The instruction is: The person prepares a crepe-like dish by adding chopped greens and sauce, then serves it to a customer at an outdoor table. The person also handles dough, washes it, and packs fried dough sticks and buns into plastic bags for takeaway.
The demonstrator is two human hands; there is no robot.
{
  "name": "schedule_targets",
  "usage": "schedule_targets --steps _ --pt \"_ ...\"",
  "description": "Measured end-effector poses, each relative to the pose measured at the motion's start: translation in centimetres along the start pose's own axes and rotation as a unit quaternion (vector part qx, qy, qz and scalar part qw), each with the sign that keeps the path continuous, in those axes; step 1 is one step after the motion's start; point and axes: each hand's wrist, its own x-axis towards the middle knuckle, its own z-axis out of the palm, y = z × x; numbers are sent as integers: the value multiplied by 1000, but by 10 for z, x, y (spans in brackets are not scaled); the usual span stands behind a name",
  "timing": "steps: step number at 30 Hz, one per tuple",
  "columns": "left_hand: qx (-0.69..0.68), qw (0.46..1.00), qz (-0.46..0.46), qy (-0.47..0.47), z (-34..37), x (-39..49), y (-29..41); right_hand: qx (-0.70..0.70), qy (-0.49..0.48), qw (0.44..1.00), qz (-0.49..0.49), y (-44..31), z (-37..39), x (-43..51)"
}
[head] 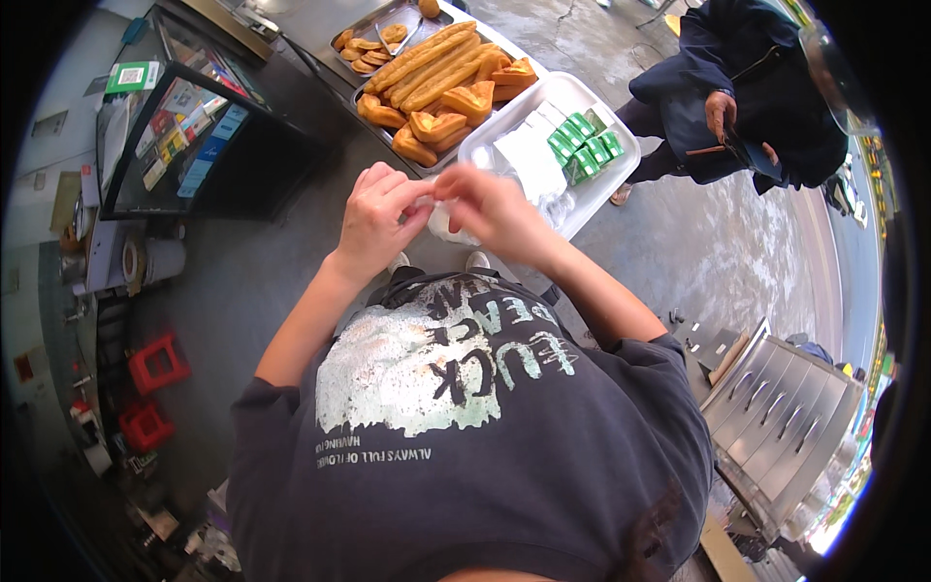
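Observation:
In front of my chest both hands come together at the fingertips. My left hand [382, 211] pinches what looks like the top of a thin translucent plastic bag [452, 227]. Blurred fingers of my right hand [491, 207] meet the left ones at the same spot and seem to grip the bag too. Its lower part hangs partly hidden behind my right hand, so its contents cannot be made out. Just beyond my hands is a white plastic tray [618, 171] holding clear plastic bags [560, 207], white paper or bags [531, 156] and several small green packets [582, 149].
A metal tray [358, 94] of fried dough sticks [429, 65] and fried pastries [436, 125] adjoins it, with tongs [396, 45] at its far end. A glass display case [182, 138] stands left, red stools [158, 364] lower left. Opposite stands a person [734, 94]. Metal-lidded equipment [782, 415] is right.

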Motion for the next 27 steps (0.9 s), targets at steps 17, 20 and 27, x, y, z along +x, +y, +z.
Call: schedule_targets --steps 17,20,27 --pt "-308 903 -278 -108 -27 -7 -75 -234 385 893 -20 51 6 43" --pt "-549 746 -374 -47 -23 -13 -70 -184 323 916 -149 53 19 43" --pt "-385 870 -249 -182 -6 5 -65 -51 159 981 -99 50 39 49"
